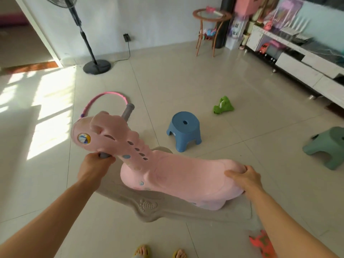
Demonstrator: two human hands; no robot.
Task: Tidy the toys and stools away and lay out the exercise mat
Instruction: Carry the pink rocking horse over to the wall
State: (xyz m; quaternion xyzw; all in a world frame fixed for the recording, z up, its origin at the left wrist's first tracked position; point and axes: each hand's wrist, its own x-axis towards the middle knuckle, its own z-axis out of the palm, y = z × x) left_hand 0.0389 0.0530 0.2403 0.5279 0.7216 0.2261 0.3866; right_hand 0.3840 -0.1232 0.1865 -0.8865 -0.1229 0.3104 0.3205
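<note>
So there's a pink rocking horse (178, 175) sitting low in the middle of the frame, on its beige rocker base (167, 205), which rests on the tiled floor (214, 90). The left hand (96, 164) has its fingers curled tight round the near end of the grey handle bar (128, 111) that runs through the horse's head (the far end pokes out past the head, up toward the hoop). The right hand (243, 176) grips the raised back of the seat at the lower right, fingers bent over the pink edge.

Just beyond the horse, near the centre, a blue stool (184, 131) stands upright. A green stool (327, 146) sits at the right edge, well apart from the blue one. A green toy (223, 106) lies on the floor behind the blue stool, a bit to the right. A pink hoop (109, 94) lies flat on the floor behind the horse's head, partly hidden by it. An orange toy (262, 243) lies at the bottom right, beside the right forearm.

Further back: a black fan (87, 40) stands in the upper left by the wall, a small round side table (212, 17) at top centre, and a long white TV cabinet (305, 62) runs down the right side.
</note>
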